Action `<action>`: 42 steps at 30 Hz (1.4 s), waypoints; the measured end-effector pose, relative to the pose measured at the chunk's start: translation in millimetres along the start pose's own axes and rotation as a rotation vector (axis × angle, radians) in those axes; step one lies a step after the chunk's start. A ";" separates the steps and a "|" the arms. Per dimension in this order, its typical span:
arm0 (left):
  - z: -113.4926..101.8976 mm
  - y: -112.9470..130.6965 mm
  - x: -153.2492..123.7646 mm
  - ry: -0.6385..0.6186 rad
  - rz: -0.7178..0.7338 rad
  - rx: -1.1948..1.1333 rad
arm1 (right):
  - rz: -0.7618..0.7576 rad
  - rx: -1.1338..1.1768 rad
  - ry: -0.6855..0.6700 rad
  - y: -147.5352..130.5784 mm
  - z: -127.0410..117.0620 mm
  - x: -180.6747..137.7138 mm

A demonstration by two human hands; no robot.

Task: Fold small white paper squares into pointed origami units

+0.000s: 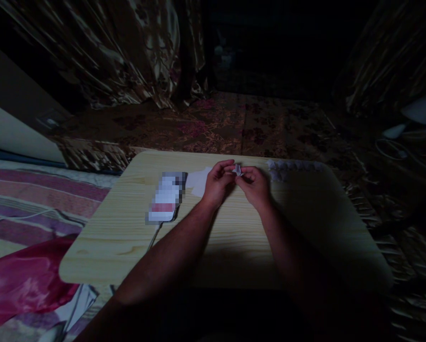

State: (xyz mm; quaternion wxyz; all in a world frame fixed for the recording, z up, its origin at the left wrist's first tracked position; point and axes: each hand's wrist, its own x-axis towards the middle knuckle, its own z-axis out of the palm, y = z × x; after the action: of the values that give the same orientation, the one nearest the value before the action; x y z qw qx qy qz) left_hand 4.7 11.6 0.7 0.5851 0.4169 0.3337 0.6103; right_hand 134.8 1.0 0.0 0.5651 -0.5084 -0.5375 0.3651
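Both forearms come in over the near edge of the desk (102,228) and slant inward toward the middle of its far side, wrists slightly bent and fingers curled. There the left hand (216,187) and the right hand (254,185) nearly meet, each grip pinching a small folded piece (238,169) between thumb and fingertips; it sits just short of the desk's far edge, its material too dim to tell. Left of the desk, glossy pink cloth (31,280) bunches against the near corner, on striped bedding (56,190). A cable (155,237) runs to a phone (166,197) on the desk's left half. Wood grain stretches between the forearms and on toward the rounded right corners, leaving room sideways. A white sheet (197,183) lies beside the left hand; small pale pieces (298,165) line the desk's far right edge, a few set nearer. Beyond the desk spread patterned fabric (234,118) and a shiny curtain (156,47).
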 end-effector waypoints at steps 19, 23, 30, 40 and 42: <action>9.9 -10.9 -7.3 -0.131 0.305 1.064 | 0.021 -0.406 0.393 -5.6 -38.2 16.8; 10.3 -11.9 -6.4 -0.152 0.312 1.112 | 0.063 -0.483 0.437 -20.3 -52.3 20.6; 9.8 -12.8 -6.2 -0.151 0.307 1.113 | 0.227 -0.709 0.428 -38.7 -111.2 26.2; 8.9 -14.0 -4.8 -0.152 0.299 1.142 | 0.361 -1.063 0.300 -20.2 -170.2 23.5; 9.3 -13.7 -5.0 -0.147 0.295 1.146 | 0.363 -1.103 0.258 -17.1 -171.8 23.2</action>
State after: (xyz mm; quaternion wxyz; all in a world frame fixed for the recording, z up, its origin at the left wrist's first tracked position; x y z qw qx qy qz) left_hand 18.9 7.2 -8.1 0.1974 0.7493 0.5070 0.3775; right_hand 304.2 -11.7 38.2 0.2069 -0.8509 -0.4793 0.0577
